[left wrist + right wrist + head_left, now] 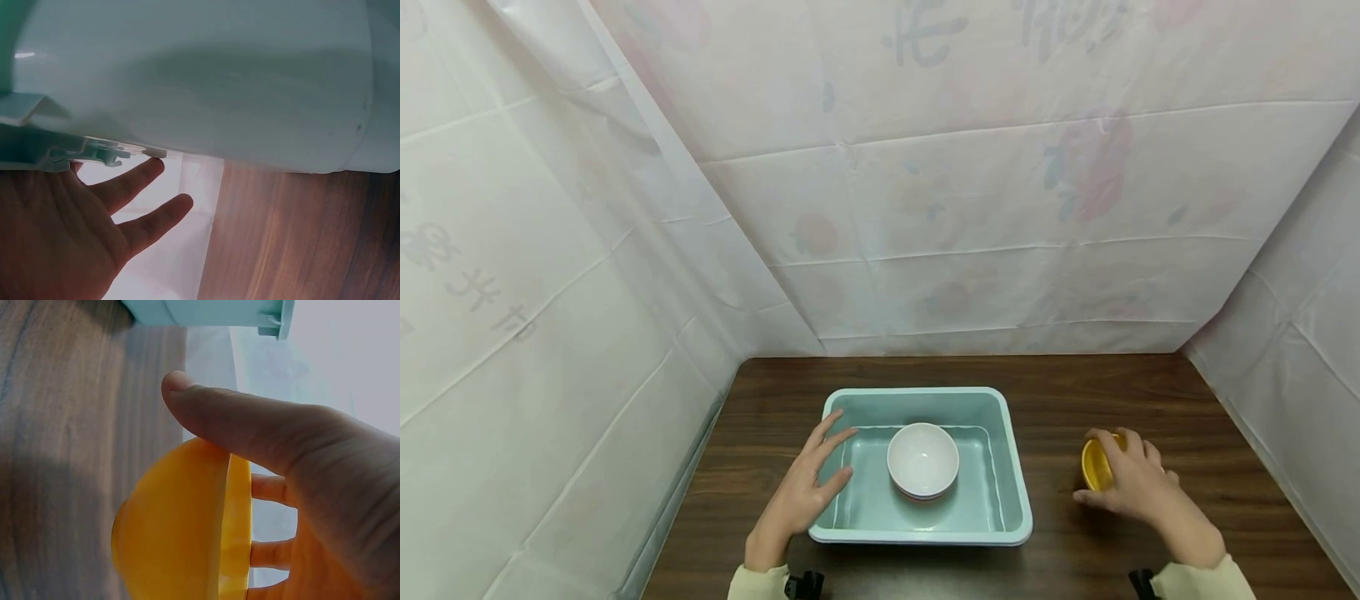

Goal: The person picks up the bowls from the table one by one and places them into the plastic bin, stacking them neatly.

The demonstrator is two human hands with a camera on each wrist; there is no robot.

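Observation:
My right hand [1138, 487] grips a yellow bowl [1096, 468] by its rim, to the right of a pale blue-green plastic basin [1018, 500]. Seen from the right wrist, the thumb [250, 422] lies across the rim of the yellow bowl [175, 519] and the other fingers reach round its far side. The bowl is tilted, its base facing the wooden tabletop. My left hand [801, 492] is spread at the basin's left rim, fingers apart. Inside the basin sits a white bowl [922, 459], with a pinkish edge showing beneath it.
Dark wooden tabletop [1060, 392] surrounds the basin. White printed sheeting [1000, 250] hangs behind the table and also down the left and right sides.

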